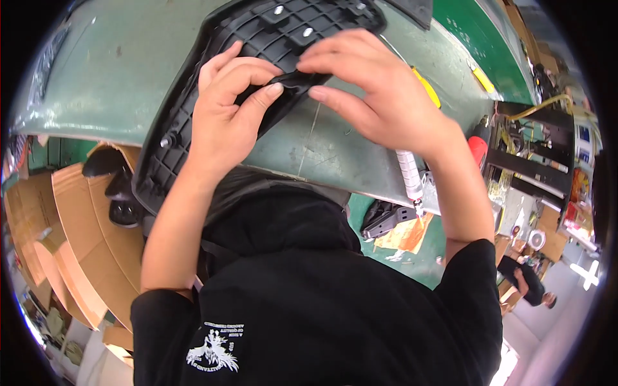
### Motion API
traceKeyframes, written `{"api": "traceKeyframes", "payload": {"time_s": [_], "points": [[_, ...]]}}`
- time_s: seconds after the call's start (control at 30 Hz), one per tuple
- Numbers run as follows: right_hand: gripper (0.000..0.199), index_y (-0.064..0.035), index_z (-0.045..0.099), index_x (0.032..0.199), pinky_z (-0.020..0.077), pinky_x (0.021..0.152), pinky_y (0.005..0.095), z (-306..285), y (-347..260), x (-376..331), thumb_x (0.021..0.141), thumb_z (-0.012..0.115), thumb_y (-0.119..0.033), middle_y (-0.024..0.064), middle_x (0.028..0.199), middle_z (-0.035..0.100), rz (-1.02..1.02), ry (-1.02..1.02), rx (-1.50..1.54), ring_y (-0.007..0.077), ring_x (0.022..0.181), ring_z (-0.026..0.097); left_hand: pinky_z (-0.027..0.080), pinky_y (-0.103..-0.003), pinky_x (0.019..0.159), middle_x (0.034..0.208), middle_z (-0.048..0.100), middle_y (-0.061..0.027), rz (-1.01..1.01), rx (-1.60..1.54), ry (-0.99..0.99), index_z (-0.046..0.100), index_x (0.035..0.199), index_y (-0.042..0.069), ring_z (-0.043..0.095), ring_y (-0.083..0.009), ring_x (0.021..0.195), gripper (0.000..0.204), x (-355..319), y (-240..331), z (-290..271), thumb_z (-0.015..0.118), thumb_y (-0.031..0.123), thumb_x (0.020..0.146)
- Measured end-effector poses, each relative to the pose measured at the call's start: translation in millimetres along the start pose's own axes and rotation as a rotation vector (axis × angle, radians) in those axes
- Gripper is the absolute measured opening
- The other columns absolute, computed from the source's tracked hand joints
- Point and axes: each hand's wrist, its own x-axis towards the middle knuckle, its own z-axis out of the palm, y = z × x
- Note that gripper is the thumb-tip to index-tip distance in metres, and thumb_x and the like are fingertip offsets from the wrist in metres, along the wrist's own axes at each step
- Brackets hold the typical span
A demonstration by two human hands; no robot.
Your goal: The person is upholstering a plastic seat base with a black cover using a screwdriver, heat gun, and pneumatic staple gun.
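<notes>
A black plastic panel (pixel 248 32) with a ribbed grid back lies slantwise over the near edge of the green worktable. Bright metal fasteners show in its ribs. Along the panel's right edge runs a loose, folded strip of black cover material (pixel 297 80). My left hand (pixel 225 109) pinches this material between thumb and bent index finger, the other fingers resting over the ribs. My right hand (pixel 380 90), slightly blurred, has the same fold between its fingertips and thumb. The underside of the fold is hidden by my fingers.
On the green worktable (pixel 90 77), a yellow-handled tool (pixel 425 87) lies behind my right hand. A white tube (pixel 409 174) lies beside my right forearm. Cardboard boxes (pixel 96 238) stand at the left. A red-and-black tool (pixel 477 148) and a dark rack (pixel 534 154) are on the right, with another person (pixel 531 283) farther off.
</notes>
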Motion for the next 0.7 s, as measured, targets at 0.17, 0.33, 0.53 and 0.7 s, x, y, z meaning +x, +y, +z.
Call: {"api": "traceKeyframes", "payload": {"time_s": [0.17, 0.33, 0.53, 0.7], "points": [[0.025, -0.0034, 0.075, 0.106, 0.0506, 0.090, 0.0423, -7.0, -4.8, 40.1, 0.091, 0.081, -0.023, 0.0079, 0.097, 0.067, -0.144, -0.395, 0.074, 0.0308, 0.099, 0.058, 0.038, -0.045, 0.122, 0.098, 0.068, -0.0015, -0.133, -0.397, -0.285, 0.068, 0.099, 0.003, 0.060, -0.0190, 0.117, 0.004, -1.6, 13.8, -35.8, 0.071, 0.006, 0.100], [0.031, -0.0021, 0.074, 0.103, 0.0483, 0.085, 0.0394, -1.9, -13.9, 63.2, 0.095, 0.081, -0.031, 0.0083, 0.090, 0.064, -0.065, -0.536, 0.349, 0.0299, 0.094, 0.056, 0.042, -0.021, 0.074, 0.089, 0.058, 0.0050, -0.406, -0.819, -0.514, 0.065, 0.102, 0.003, 0.055, -0.0031, 0.087, 0.005, 9.6, 19.8, -73.4, 0.068, 0.006, 0.105], [0.030, -0.0048, 0.075, 0.097, 0.0411, 0.062, 0.0241, 16.2, -10.3, 86.2, 0.103, 0.076, -0.034, -0.0085, 0.075, 0.060, 0.567, -0.761, 0.789, 0.0021, 0.071, 0.050, 0.041, -0.019, 0.069, 0.086, 0.060, 0.0074, -0.645, -0.860, -0.530, 0.067, 0.101, 0.006, 0.050, -0.0011, 0.077, 0.011, 26.8, 8.4, -80.3, 0.071, 0.015, 0.105], [0.024, -0.0023, 0.077, 0.091, 0.0432, 0.064, 0.0207, 21.4, -5.9, 110.1, 0.093, 0.085, -0.025, -0.0036, 0.078, 0.068, 0.973, -0.714, 0.894, 0.0028, 0.073, 0.057, 0.044, -0.019, 0.070, 0.085, 0.061, 0.0076, -0.840, -0.936, -0.553, 0.070, 0.100, 0.007, 0.052, -0.0020, 0.076, 0.014, 35.3, -1.4, -80.4, 0.073, 0.021, 0.103]]}}
